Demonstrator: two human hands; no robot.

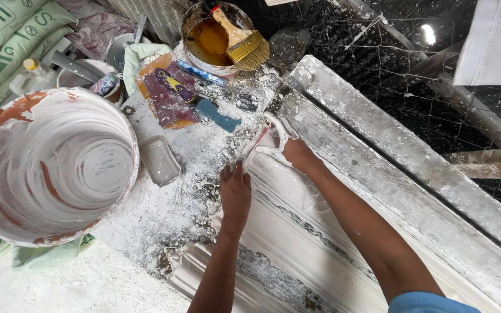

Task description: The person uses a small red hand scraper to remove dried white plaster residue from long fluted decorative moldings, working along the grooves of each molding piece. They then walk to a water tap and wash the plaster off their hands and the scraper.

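A long white plaster moulding [297,232] lies across the work surface, running from the lower middle of the view up toward the top centre, its ribbed face wet and smeared with grey-white plaster. At its upper end, the right hand [294,152] closes around a thin plaster-caked tool [260,139] with a reddish handle, pressing it onto the moulding's end. The left hand [236,191] lies just beside it on the moulding's left edge, fingers together and flat against the wet surface, gripping nothing.

Alongside the moulding on its right runs a long plaster-crusted metal straightedge [401,156], set parallel to it. Left of the hands, the surface is thick with dried plaster crumbs, and a small grey rectangular tray [159,159] sits there. Further left stands a large bucket [47,165], its inner wall coated white with orange showing through. Above the hands lie plaster-stained scrapers [172,95] with purple and blue handles. At the top stands a smaller pail [209,39] of ochre liquid with a wide bristle brush [243,42] resting on its rim.
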